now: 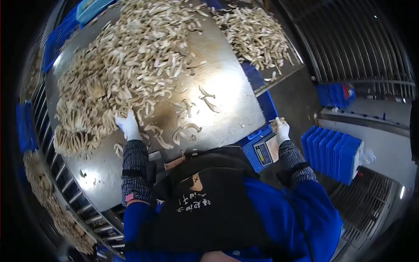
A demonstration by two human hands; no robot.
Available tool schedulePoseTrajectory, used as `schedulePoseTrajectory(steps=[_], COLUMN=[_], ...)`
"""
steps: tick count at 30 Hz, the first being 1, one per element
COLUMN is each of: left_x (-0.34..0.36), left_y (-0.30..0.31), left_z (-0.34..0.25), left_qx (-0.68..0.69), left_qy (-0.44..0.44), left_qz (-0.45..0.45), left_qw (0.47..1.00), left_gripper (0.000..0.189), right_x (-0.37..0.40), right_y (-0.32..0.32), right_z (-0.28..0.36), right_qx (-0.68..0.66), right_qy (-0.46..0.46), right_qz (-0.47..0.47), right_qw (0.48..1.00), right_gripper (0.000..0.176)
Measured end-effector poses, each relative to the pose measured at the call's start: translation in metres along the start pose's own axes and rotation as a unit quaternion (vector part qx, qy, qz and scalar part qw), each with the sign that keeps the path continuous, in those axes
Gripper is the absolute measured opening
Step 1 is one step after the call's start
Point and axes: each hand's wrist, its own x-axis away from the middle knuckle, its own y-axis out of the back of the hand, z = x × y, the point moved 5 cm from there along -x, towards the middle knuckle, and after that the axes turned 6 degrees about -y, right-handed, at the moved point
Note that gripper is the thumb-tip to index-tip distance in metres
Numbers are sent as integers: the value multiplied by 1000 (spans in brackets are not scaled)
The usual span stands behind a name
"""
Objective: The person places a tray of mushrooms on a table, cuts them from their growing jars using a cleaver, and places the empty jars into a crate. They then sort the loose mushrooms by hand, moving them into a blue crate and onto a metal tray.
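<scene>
A large heap of pale, long-stemmed mushrooms (144,48) covers much of the metal table (231,87). My left hand (128,126), in a white glove, reaches to the near edge of this heap. Its fingers are apart and touch mushrooms there. Out past the table's right corner, my right hand (282,129), gloved too, is closed on small beige pieces that look like mushrooms. Below and left of it sits a digital scale (265,150), partly hidden by my body. Several loose mushrooms (185,132) lie between my left hand and the bare metal.
Another mushroom pile (257,37) lies on a second surface at the upper right. Blue crates (332,153) stand stacked at the right, by a white wall. A metal rail (65,174) runs along the left, with more mushrooms (54,205) beyond it. A blue basket (255,153) is under the scale.
</scene>
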Motion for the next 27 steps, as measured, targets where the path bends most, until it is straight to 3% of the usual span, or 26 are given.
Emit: schedulePoseTrajectory(steps=[2, 4, 5, 6, 8, 10, 12, 14, 16, 17, 18, 20, 21, 22, 23, 25, 27], left_x=[20, 27, 44, 52, 81, 103, 123, 131, 143, 149, 152, 164, 169, 170, 173, 177, 179], left_y=[15, 29, 33, 35, 35, 30, 22, 20, 13, 12, 17, 23, 35, 44, 50, 55, 58], left_z=[-10, 21, 4, 14, 3, -4, -8, 29, 34, 8, 6, 6, 5, 4, 4, 0, 0], left_qx=[-3, 103, 117, 133, 163, 211, 289, 342, 517, 579, 578, 684, 628, 629, 641, 696, 696], left_qy=[-57, -28, -8, 7, 66, 56, 111, 150, 191, 225, 219, 284, 275, 270, 292, 302, 292], left_qz=[-71, -32, -10, 4, -5, 1, 4, 42, 29, 69, 65, 52, 88, 83, 86, 72, 63], left_qw=[996, 994, 993, 991, 984, 976, 951, 927, 834, 781, 783, 671, 723, 724, 704, 648, 652], left_gripper=[44, 42, 40, 38, 38, 38, 38, 41, 27, 24, 24, 32, 33, 33, 33, 31, 32], right_x=[-36, -65, -3, 3, 16, 65, 131, 146, 177, 184, 190, 188, 182, 177, 171, 179, 188], right_y=[0, -12, -57, -85, -138, -219, -295, -363, -419, -445, -469, -505, -521, -535, -545, -536, -508], right_z=[-16, -24, 49, 54, 75, 78, 108, 90, 101, 102, 101, 94, 82, 70, 61, 69, 85], right_qx=[69, 101, 303, 305, 420, 354, 340, 305, 337, 365, 391, 459, 482, 503, 496, 486, 487], right_qy=[-60, 85, 57, 63, 247, 348, 310, 378, 414, 432, 450, 444, 487, 529, 545, 533, 464], right_qz=[-17, -50, -79, -62, -36, 38, 209, 326, 346, 339, 332, 313, 292, 268, 263, 278, 286], right_qw=[996, 990, 948, 948, 872, 867, 863, 811, 772, 752, 731, 703, 667, 628, 623, 635, 683], right_gripper=[20, 48, 68, 68, 67, 51, 35, 36, 37, 38, 39, 36, 34, 32, 27, 28, 29])
